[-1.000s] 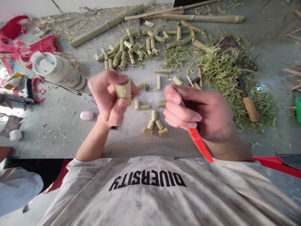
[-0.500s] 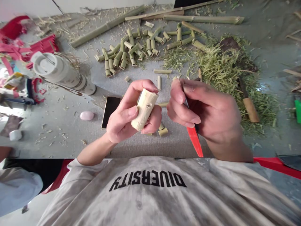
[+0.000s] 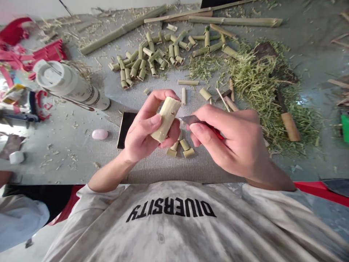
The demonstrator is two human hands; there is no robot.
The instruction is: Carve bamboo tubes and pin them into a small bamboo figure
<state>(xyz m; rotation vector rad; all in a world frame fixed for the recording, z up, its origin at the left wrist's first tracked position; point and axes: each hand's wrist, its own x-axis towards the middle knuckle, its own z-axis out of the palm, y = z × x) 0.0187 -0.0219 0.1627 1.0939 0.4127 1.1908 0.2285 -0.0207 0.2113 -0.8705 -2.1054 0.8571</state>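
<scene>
My left hand point(image 3: 141, 136) is closed around a short, pale, peeled bamboo piece point(image 3: 167, 118), which is tilted and has a small hole in its side near the upper end. In my right hand point(image 3: 231, 136) is a craft knife point(image 3: 191, 119); its grey blade points left, and a bit of the red handle shows between the fingers. The blade tip is close beside the piece's right side; I cannot tell whether it touches. Below the hands lie several short bamboo pieces point(image 3: 186, 145), partly covered by my left fingers.
Cut bamboo segments point(image 3: 141, 65) are heaped beyond my hands, with long bamboo poles point(image 3: 125, 30) behind. Green shavings point(image 3: 251, 72) and a wooden-handled cleaver point(image 3: 290, 125) lie to the right. At left are a white tumbler point(image 3: 71, 82), a black phone point(image 3: 125, 129) and a pink oval case point(image 3: 100, 134).
My right hand has turned the knife so its blade points left towards the bamboo piece; before, its red handle pointed down. My left hand has moved slightly up and left with the piece.
</scene>
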